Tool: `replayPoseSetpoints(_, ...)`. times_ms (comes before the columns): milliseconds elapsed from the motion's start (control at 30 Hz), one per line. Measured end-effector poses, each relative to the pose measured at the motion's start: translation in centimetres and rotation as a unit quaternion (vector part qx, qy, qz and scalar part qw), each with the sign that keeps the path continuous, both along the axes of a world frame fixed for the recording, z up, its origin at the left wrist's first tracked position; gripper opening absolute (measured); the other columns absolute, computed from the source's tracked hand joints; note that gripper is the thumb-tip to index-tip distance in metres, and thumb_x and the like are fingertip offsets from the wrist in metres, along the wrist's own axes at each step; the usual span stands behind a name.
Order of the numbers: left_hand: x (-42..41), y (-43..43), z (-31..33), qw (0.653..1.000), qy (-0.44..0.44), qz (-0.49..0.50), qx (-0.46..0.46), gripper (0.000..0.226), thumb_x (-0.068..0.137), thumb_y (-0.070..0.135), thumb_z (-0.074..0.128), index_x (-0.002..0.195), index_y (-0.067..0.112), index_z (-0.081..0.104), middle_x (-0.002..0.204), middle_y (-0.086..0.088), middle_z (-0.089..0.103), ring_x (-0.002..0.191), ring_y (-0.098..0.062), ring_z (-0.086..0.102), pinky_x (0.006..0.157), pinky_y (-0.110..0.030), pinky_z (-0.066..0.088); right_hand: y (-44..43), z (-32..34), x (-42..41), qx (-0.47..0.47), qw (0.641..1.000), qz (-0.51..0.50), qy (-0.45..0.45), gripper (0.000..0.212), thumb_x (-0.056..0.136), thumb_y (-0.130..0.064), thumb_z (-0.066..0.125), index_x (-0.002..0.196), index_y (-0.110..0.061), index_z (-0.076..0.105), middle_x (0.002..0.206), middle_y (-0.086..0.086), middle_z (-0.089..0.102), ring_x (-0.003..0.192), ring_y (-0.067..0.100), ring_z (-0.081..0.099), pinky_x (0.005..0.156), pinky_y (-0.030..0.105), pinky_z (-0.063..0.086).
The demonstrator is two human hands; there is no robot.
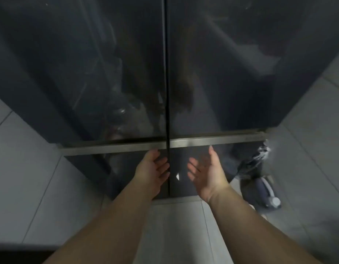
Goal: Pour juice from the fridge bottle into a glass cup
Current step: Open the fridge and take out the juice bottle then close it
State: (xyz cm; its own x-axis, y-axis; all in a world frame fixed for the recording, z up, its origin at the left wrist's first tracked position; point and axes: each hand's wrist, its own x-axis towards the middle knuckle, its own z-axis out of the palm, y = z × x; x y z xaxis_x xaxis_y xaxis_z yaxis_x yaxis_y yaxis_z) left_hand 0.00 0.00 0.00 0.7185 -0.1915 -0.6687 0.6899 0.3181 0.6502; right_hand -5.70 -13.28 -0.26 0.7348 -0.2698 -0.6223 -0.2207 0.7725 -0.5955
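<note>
The left hand (152, 167) is held out in front of the fridge (88, 63), palm turned inward, fingers spread loose and grasping nothing. Its fingertips (165, 164) lie at the dark vertical seam (167, 73) between the doors, though the blur makes it hard to say whether they touch it. The right hand (206, 172) mirrors it just across the seam, palm up and inward, fingers slack and apart, also empty. Both forearms reach up from the bottom edge, bare.

The hands sit below a pale metal strip (212, 140) that runs across the fridge, dividing the tall upper doors from the lower ones. All doors are shut, so the one container in view shows none of its contents: the juice bottle is not visible, and neither is a glass cup. The glossy dark door fronts carry only dim reflections.

Pale floor tiles (176, 225) lie under the arms, and light tiled surfaces flank the fridge on both sides. To the right, near the fridge's lower corner, a dark shoe (264, 193) with a light trim rests on the floor.
</note>
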Motion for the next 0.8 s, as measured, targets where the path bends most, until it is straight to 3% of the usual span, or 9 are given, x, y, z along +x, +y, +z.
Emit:
replayPoseSetpoints(100,2.6,-0.3,-1.1,0.999,0.001,0.033,-0.001,0.025,0.096,0.038,0.049,0.113,0.020,0.057,0.122,-0.011,0.058,0.093,-0.019,0.057,0.072,-0.032,0.045,-0.7,-0.7,3.9,-0.001,0.999,0.046,-0.007,0.081,0.089,-0.061,0.047,0.152,-0.015,0.026,0.148,0.013,0.043,0.135,0.026,0.043,0.106,0.036,0.034)
replayPoseSetpoints(200,4.8,-1.0,-1.5,0.999,-0.009,0.042,0.003,0.040,0.092,0.048,0.053,0.121,0.020,0.053,0.117,-0.009,0.058,0.096,-0.019,0.058,0.076,-0.034,0.045,-1.2,-1.3,7.1,0.007,0.998,0.062,-0.022,0.093,0.079,-0.064,0.054,0.153,-0.018,0.024,0.150,0.015,0.039,0.135,0.026,0.042,0.111,0.037,0.031)
replayPoseSetpoints(267,6.3,-1.9,-1.3,0.998,-0.019,0.052,-0.003,0.045,0.090,0.052,0.054,0.123,0.021,0.051,0.114,-0.008,0.057,0.099,-0.020,0.057,0.081,-0.035,0.044,-1.8,-1.4,9.2,0.004,0.996,0.080,-0.025,0.098,0.070,-0.067,0.055,0.152,-0.020,0.028,0.148,0.013,0.042,0.124,0.022,0.049,0.107,0.034,0.033)
replayPoseSetpoints(400,8.5,-3.8,-1.2,0.997,-0.022,0.071,-0.001,0.046,0.089,0.055,0.053,0.112,0.015,0.059,0.097,-0.006,0.064,0.094,-0.018,0.061,0.086,-0.033,0.047,-2.7,-1.8,12.0,0.011,0.997,0.065,-0.039,0.079,0.072,-0.069,0.052,0.136,-0.022,0.050,0.136,0.004,0.055,0.112,0.015,0.054,0.096,0.029,0.041)
replayPoseSetpoints(500,9.2,-4.8,-1.7,0.997,-0.029,0.075,-0.008,0.062,0.087,0.061,0.053,0.131,0.017,0.053,0.108,-0.008,0.065,0.108,-0.023,0.060,0.098,-0.038,0.045,-2.7,-2.4,12.6,0.024,0.997,0.055,-0.045,0.058,0.076,-0.069,0.052,0.111,-0.024,0.065,0.112,-0.001,0.069,0.101,0.011,0.059,0.084,0.025,0.045)
replayPoseSetpoints(567,9.3,-5.2,-2.0,0.996,-0.036,0.083,-0.018,0.066,0.087,0.063,0.050,0.135,0.018,0.052,0.105,-0.006,0.066,0.108,-0.022,0.060,0.098,-0.038,0.044,-2.8,-2.6,12.8,0.030,0.997,0.050,-0.054,0.051,0.079,-0.067,0.051,0.104,-0.025,0.067,0.103,-0.004,0.072,0.100,0.011,0.061,0.086,0.024,0.045)
replayPoseSetpoints(800,9.2,-5.5,-2.3,0.995,-0.039,0.093,-0.018,0.071,0.087,0.064,0.048,0.138,0.016,0.046,0.124,-0.009,0.061,0.110,-0.021,0.058,0.094,-0.037,0.039,-2.7,-2.5,12.6,0.018,0.996,0.058,-0.072,0.059,0.066,-0.068,0.054,0.106,-0.026,0.066,0.112,-0.002,0.069,0.117,0.016,0.056,0.108,0.031,0.037)
